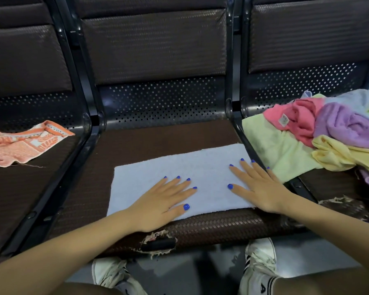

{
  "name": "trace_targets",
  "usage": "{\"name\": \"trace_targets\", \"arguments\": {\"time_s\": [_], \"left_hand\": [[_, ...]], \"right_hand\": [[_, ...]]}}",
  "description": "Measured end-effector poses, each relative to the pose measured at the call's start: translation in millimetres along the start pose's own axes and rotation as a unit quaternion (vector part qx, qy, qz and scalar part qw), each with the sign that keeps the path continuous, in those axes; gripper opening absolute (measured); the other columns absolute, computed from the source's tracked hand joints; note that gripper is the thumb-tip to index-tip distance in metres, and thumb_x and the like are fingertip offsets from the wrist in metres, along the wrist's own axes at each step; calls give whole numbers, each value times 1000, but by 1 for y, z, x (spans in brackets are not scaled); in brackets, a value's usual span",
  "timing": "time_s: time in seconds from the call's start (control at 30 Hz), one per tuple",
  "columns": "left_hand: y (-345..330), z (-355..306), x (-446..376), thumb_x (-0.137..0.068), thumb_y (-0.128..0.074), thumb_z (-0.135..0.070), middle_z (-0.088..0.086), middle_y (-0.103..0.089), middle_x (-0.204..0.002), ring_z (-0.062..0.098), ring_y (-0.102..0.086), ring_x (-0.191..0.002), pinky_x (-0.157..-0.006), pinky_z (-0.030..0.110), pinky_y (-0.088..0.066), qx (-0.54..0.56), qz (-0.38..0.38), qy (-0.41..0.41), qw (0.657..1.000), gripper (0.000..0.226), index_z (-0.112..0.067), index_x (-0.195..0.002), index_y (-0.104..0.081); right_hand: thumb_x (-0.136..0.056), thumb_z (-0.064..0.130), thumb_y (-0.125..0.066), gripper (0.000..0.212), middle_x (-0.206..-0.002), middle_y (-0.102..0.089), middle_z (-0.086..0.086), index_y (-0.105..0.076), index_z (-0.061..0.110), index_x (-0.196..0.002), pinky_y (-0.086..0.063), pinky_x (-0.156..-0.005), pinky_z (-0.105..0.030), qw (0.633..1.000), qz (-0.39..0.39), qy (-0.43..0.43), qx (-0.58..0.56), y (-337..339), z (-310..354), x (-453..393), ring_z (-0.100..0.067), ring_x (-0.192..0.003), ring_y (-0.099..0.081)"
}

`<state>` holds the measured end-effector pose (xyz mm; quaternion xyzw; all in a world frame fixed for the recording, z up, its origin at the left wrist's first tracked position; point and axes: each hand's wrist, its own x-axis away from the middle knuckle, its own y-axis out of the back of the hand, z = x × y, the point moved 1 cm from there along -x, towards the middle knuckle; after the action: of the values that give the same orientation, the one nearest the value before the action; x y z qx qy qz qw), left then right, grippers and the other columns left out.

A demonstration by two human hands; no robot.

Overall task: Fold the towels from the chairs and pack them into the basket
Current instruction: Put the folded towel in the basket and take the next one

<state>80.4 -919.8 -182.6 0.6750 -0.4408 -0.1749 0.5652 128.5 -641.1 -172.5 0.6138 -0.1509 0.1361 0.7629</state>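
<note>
- Three dark woven chair seats stand in a row, joined by black metal frames, with perforated metal at the base of each backrest; the middle seat (158,141) serves as the folding surface.
- One pale blue towel (200,167) lies flat on that middle seat as a tidy rectangle, its near edge close to the torn front lip of the seat.
- Both hands rest on it: the left hand (164,201) lies palm down on its near left part and the right hand (260,186) on its right end, each grip spread wide with fingers straight, pressing the cloth and clasping nothing.
- My judgement: this towel is being smoothed, at most partly folded; whether it is already doubled I cannot tell.
- One orange patterned towel (19,143) lies crumpled on the left seat, unfolded.
- A loose heap on the right seat (328,133) awaits folding. By colour I count about five pieces: light green, pink, purple, yellow and pale blue; the tangle may hide more.
- No basket is in view, so nothing can be seen packed.
- Judged so, the task is at an early stage: one towel in hand, roughly six left, and all the packing.
- Two white sneakers show below on the grey floor.
</note>
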Motion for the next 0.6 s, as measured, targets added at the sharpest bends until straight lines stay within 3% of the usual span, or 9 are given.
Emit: {"name": "trace_targets", "arguments": {"time_s": [0.1, 0.17, 0.27, 0.3, 0.37, 0.4, 0.47, 0.53, 0.6], "left_hand": [[-2, 10, 15, -73, 17, -80, -26, 21, -151, -4, 28, -138, -112, 23, 22, -14, 11, 13, 1000, 68, -56, -136, 13], [0, 17, 24, -69, 19, -83, -29, 24, -148, -4, 30, -136, -112, 25, 23, -16, 13, 45, 999, 70, -60, -134, 13], [0, 28, 43, -63, 18, -88, -30, 25, -147, 0, 29, -138, -114, 30, 20, -14, 6, 94, 995, 78, -61, -136, 10], [-1, 32, 49, -63, 17, -89, -30, 24, -148, 2, 28, -139, -115, 31, 19, -15, -2, 109, 994, 80, -60, -137, 9], [-1, 37, 60, -62, 17, -90, -28, 23, -149, 3, 27, -140, -116, 31, 18, -22, -9, 128, 992, 82, -59, -138, 7], [-2, 37, 64, -62, 18, -89, -28, 23, -149, 3, 27, -140, -116, 30, 17, -25, -9, 132, 991, 82, -59, -138, 8], [-3, 37, 68, -63, 21, -87, -28, 23, -149, 4, 27, -140, -115, 30, 18, -18, -8, 139, 990, 81, -59, -137, 9], [-3, 38, 68, -63, 21, -87, -29, 23, -149, 5, 26, -141, -115, 30, 18, -2, -7, 145, 989, 80, -58, -137, 11], [0, 38, 66, -57, 20, -90, -30, 25, -147, 5, 26, -141, -113, 29, 19, 3, 9, 151, 988, 84, -59, -135, 15]], "right_hand": [[-75, 86, -9, 93, -158, 17, 8, 7, 36, -151, -1, -118, -41, 1000, 17, -14, -19, 3, -5, -2, -19, -148, 8], [-92, 66, -28, 80, -161, 8, 1, 2, 22, -153, -7, -117, -36, 999, -7, -26, -46, 5, -7, -4, -18, -148, 2], [-99, 40, -41, 68, -157, -20, -10, -11, 9, -152, -26, -112, -34, 994, -58, -47, -76, 7, -12, -5, -25, -145, -19], [-99, 31, -46, 65, -151, -32, -16, -15, 7, -151, -35, -106, -39, 992, -96, -49, -65, 8, -13, -4, -31, -138, -31], [-83, 2, -59, 67, -117, -56, -25, -33, 0, -145, -50, -74, -47, 982, -187, -34, 21, 5, -13, -2, -42, -100, -56], [-69, -8, -59, 70, -96, -60, -23, -45, -2, -137, -49, -58, -44, 970, -231, -28, 76, 3, -14, -2, -41, -78, -59], [-56, -16, -52, 67, -73, -55, -17, -60, -3, -121, -44, -44, -38, 938, -317, 12, 142, 1, -15, -1, -36, -56, -53], [-63, -15, -61, 50, -74, -55, -16, -62, -3, -112, -46, -45, -39, 934, -326, 22, 144, 2, -9, -2, -36, -58, -54], [-84, 4, -63, 42, -104, -56, -19, -52, 1, -125, -49, -63, -41, 964, -259, -39, 35, 4, -7, -3, -40, -80, -59]]}}
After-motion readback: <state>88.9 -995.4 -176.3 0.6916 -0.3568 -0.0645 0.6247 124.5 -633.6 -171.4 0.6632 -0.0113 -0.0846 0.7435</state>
